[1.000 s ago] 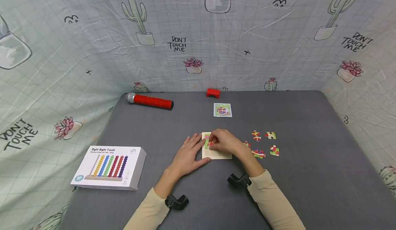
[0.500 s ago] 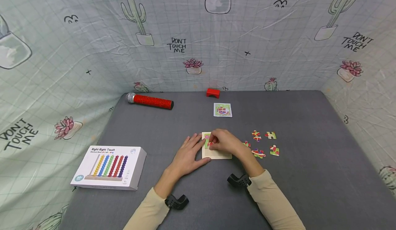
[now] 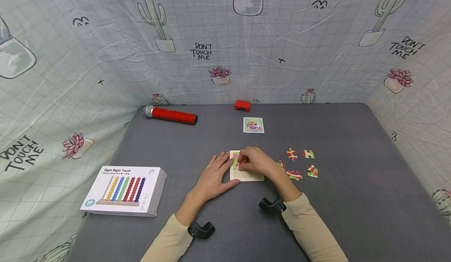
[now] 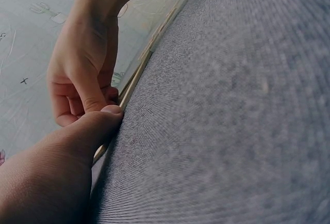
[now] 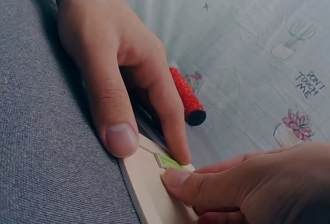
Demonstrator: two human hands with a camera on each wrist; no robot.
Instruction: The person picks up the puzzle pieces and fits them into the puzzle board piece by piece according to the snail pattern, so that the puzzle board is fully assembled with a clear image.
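"Comparing head views over the last second: any change?"

"None that I can make out. The right hand (image 3: 258,163) and left hand (image 3: 213,179) keep their places, and the loose puzzle pieces (image 3: 294,175) to the right lie as before."

"State of each grip?"

"Right: fingers curled, thumb and forefinger pinching a red puzzle piece (image 3: 240,164), mostly covered by the hand. Left: fingers straight and spread, resting at the left side of the pale board (image 3: 251,177), thumb at its near left corner."

"Position of the piece relative to the right grip?"

"At the fingertips, on the hand's left side, over the left part of the board and just beside a green-and-pink section (image 3: 235,165). Cannot tell whether it sits flat."

"Surroundings?"

"Five loose pieces on the desk (image 3: 352,144), the leftmost partly hidden by the right hand. A picture card (image 3: 253,125) lies beyond the board, well apart from both hands."
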